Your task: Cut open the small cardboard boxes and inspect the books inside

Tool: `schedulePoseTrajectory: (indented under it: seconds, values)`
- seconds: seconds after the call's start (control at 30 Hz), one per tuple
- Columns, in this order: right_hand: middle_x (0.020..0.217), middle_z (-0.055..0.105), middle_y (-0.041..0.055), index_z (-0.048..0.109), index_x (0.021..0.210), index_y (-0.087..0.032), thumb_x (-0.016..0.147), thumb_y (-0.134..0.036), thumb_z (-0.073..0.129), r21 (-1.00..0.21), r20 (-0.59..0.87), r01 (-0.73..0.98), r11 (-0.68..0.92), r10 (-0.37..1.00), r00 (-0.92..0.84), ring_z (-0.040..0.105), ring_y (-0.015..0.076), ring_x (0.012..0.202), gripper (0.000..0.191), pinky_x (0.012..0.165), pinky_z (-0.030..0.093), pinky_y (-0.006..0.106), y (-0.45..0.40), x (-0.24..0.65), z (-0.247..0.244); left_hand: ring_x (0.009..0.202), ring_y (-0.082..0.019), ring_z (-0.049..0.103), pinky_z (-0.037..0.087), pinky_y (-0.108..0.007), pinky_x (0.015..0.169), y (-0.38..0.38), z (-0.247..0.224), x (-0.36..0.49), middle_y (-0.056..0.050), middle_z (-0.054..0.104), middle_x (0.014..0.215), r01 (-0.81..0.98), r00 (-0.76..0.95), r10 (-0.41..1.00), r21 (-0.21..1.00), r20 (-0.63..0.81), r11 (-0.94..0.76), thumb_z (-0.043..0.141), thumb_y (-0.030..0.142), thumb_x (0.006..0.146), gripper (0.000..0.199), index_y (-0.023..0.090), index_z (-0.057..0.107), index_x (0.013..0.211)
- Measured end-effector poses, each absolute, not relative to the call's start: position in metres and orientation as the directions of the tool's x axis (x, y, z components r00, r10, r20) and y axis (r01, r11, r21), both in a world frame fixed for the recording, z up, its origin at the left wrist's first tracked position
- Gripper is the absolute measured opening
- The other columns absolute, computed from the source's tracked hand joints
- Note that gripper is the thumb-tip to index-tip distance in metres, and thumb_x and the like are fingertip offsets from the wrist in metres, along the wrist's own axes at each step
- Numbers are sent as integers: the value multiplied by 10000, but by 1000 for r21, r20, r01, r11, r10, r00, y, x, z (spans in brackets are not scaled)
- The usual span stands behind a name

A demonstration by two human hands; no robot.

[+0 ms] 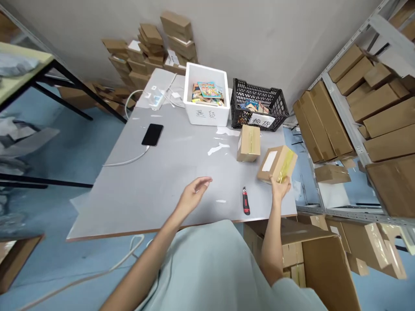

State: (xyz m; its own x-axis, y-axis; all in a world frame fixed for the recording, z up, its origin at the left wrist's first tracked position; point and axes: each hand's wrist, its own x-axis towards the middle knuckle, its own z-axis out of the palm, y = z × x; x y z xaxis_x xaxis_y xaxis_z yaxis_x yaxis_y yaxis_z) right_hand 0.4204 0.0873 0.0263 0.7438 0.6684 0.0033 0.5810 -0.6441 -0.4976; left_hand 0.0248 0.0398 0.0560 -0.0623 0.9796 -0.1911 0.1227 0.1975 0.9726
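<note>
My right hand (280,188) grips a taped cardboard box (275,160) with a white label, tilted over the right side of the grey table (181,164). Over the middle of the table, my left hand (194,193) holds nothing, its fingers loosely stretched and the thumb apart. Another small cardboard box (249,143) stands just left of the held one. A red and black utility knife (246,201) lies near the front edge, between my two hands.
At the table's back are a white foam bin (207,113) and a black crate (259,103), both holding colourful booklets. A phone (152,134) with a cable lies left. A large open carton (327,263) stands right of me, beside loaded shelves (346,116).
</note>
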Motion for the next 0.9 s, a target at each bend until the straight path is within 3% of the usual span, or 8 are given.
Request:
schedulePoseTrajectory:
  seconds: [0.2, 0.33, 0.5, 0.67, 0.77, 0.9]
  values:
    - [1655, 589, 223, 560, 1682, -216, 757, -630, 922, -685, 2, 579, -443, 794, 609, 483, 454, 1637, 1075, 1371, 418, 611, -40, 350, 32, 1360, -379, 769, 556, -575, 1283, 25, 20, -34, -150, 852, 1332, 42, -75, 955, 955, -289, 292, 790, 791, 867, 629, 257, 789, 1199]
    - [1758, 507, 183, 606, 1649, -249, 693, -594, 991, -730, -121, 578, -363, 902, 414, 336, 441, 1736, 1087, 1425, 333, 643, -56, 281, 39, 1417, -356, 732, 543, -546, 1294, 29, 4, -59, -152, 779, 1510, 85, -69, 955, 952, -290, 295, 738, 662, 965, 587, 229, 765, 1360]
    - [1883, 358, 141, 694, 1595, -283, 583, -520, 1089, -764, -189, 617, -188, 980, 64, 214, 470, 1792, 1112, 1466, 215, 677, -42, 203, 36, 1538, -372, 639, 491, -534, 1322, 28, -24, -97, -193, 645, 1687, 174, -220, 930, 927, -294, 334, 697, 511, 1032, 611, 193, 677, 1553]
    - [1899, 368, 134, 753, 1548, -275, 568, -362, 1088, -769, -221, 638, 38, 920, -322, 211, 480, 1802, 1039, 1456, 235, 692, -21, 172, 21, 1365, -368, 721, 536, -511, 1253, -6, -51, -126, -169, 800, 1412, 288, -224, 908, 866, -355, 410, 635, 492, 1045, 471, 185, 737, 1387]
    - [1898, 383, 146, 740, 1575, -258, 563, -298, 1063, -741, -299, 670, 46, 871, -390, 215, 485, 1805, 1062, 1456, 225, 692, -6, 177, 12, 1277, -365, 754, 582, -501, 1181, -31, -60, -126, -150, 828, 1306, 267, -224, 866, 826, -448, 496, 666, 484, 998, 446, 208, 735, 1341]
    - [1914, 341, 180, 629, 1691, -208, 608, -378, 1068, -745, -321, 667, -19, 886, -333, 173, 454, 1825, 1182, 1471, 190, 657, 2, 194, 4, 1371, -326, 739, 570, -471, 1226, -51, -68, -119, -169, 760, 1494, 209, -114, 891, 866, -439, 454, 781, 504, 909, 712, 196, 640, 1535]
